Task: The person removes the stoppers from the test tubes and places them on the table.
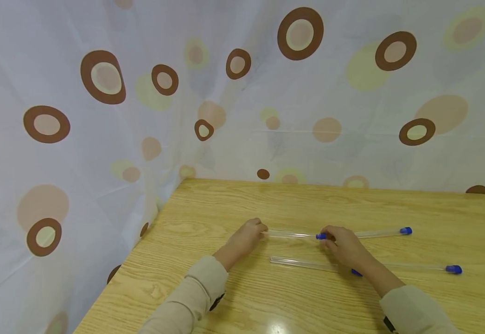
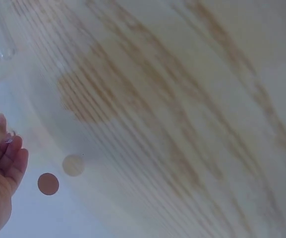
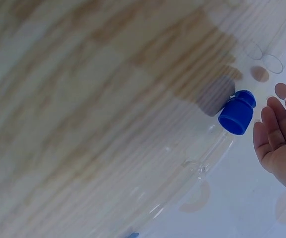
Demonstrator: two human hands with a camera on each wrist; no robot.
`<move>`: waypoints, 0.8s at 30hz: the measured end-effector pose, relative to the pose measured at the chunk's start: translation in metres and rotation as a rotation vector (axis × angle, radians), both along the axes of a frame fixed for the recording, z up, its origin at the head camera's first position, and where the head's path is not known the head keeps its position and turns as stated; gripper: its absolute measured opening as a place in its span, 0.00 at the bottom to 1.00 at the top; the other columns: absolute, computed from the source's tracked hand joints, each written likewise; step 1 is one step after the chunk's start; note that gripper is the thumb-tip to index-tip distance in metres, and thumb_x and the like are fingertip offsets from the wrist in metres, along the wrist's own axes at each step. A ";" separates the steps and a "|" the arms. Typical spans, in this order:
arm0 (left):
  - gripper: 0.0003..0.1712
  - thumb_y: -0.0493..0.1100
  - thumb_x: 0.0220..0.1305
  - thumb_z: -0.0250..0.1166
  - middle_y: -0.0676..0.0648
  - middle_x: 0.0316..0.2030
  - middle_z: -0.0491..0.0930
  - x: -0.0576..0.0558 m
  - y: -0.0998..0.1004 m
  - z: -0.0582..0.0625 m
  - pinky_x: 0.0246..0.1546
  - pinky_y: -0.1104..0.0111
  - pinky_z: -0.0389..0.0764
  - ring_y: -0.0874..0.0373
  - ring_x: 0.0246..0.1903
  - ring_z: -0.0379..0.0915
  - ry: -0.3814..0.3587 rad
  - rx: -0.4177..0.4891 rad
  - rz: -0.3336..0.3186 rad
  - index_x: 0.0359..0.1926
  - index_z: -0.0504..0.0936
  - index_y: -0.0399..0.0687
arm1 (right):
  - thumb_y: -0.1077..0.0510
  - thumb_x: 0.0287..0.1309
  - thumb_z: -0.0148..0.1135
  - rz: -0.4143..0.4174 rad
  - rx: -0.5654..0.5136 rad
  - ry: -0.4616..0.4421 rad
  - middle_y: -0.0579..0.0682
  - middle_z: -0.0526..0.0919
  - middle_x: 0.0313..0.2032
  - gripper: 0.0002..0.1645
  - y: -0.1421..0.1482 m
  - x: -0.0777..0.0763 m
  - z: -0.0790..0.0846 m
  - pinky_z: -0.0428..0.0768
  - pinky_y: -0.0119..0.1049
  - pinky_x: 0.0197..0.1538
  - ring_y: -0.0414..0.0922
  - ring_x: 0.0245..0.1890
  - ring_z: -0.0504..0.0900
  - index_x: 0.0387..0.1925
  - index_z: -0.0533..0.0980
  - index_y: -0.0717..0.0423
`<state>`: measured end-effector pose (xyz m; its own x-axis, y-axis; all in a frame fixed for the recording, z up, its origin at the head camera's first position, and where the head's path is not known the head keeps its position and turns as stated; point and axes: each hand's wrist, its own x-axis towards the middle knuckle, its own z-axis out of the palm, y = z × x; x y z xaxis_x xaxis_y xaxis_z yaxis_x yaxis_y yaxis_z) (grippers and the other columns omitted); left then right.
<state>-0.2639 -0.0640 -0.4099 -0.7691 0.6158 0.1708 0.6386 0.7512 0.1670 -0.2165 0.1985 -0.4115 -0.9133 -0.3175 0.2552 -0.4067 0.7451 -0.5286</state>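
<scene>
At the tube's left end, my left hand (image 1: 245, 239) pinches a clear plastic tube (image 1: 290, 234) between thumb and fingers. In the left wrist view, only part of this hand (image 2: 4, 171) shows at the left edge. My right hand (image 1: 348, 247) pinches a small blue cap (image 1: 321, 236) at the same tube's right end; whether the cap is seated in it I cannot tell. A second clear tube (image 1: 303, 263) lies nearer on the table. Beside the right wrist is a loose blue cap (image 3: 236, 114), partly hidden by the arm in the head view.
Two more clear tubes lie to the right, the far one with a blue cap (image 1: 406, 230) on its right end, the near one with another blue cap (image 1: 453, 269). The wooden table (image 1: 175, 278) meets a patterned curtain (image 1: 242, 106) at its back and left edges.
</scene>
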 end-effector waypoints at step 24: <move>0.11 0.39 0.64 0.59 0.44 0.40 0.79 0.011 0.001 0.002 0.43 0.73 0.80 0.56 0.41 0.77 -0.008 0.135 -0.034 0.45 0.78 0.37 | 0.67 0.57 0.59 -0.011 -0.026 0.067 0.50 0.81 0.30 0.04 0.010 0.007 0.005 0.77 0.35 0.32 0.45 0.33 0.78 0.35 0.77 0.64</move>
<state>-0.2528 -0.0627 -0.4080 -0.7500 0.6133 0.2475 0.6614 0.6997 0.2703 -0.2095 0.2087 -0.4069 -0.8971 -0.3005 0.3240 -0.4341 0.7359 -0.5196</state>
